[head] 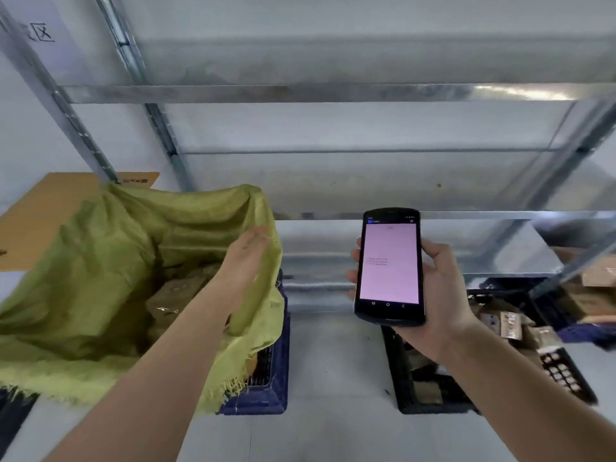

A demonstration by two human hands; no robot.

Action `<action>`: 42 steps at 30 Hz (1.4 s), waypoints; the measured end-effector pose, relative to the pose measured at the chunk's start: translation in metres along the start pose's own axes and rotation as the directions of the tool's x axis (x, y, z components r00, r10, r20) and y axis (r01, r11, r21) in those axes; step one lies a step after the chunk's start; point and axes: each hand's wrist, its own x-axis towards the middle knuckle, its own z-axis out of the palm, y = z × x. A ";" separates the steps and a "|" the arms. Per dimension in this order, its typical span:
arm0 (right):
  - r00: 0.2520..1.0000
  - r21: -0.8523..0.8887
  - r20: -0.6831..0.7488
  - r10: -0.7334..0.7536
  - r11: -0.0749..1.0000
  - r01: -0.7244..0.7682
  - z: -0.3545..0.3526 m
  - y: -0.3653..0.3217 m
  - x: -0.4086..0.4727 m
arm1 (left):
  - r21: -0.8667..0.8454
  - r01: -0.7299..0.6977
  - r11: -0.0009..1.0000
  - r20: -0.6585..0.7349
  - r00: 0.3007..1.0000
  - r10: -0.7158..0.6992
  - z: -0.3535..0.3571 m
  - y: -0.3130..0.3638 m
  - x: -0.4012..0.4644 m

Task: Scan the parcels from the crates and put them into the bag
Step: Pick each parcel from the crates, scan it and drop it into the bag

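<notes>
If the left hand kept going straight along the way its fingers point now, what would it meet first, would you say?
Most likely the raised far edge of the green bag. The left hand is open, fingers stretched up and away over the bag's mouth, their tips just short of that fabric. Depth is unclear, and the hand is motion-blurred, so it might pass over the rim.

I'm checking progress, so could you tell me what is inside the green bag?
Inside the green bag lie a few brown parcels, partly blurred. The open left hand and the bag's folds cover the rest, so the count is unclear.
</notes>
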 end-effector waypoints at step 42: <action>0.761 0.220 -0.632 0.147 0.976 -0.006 -0.531 -0.017 0.090 | 0.488 0.145 0.861 0.518 0.746 -0.419 0.614 -0.193 0.096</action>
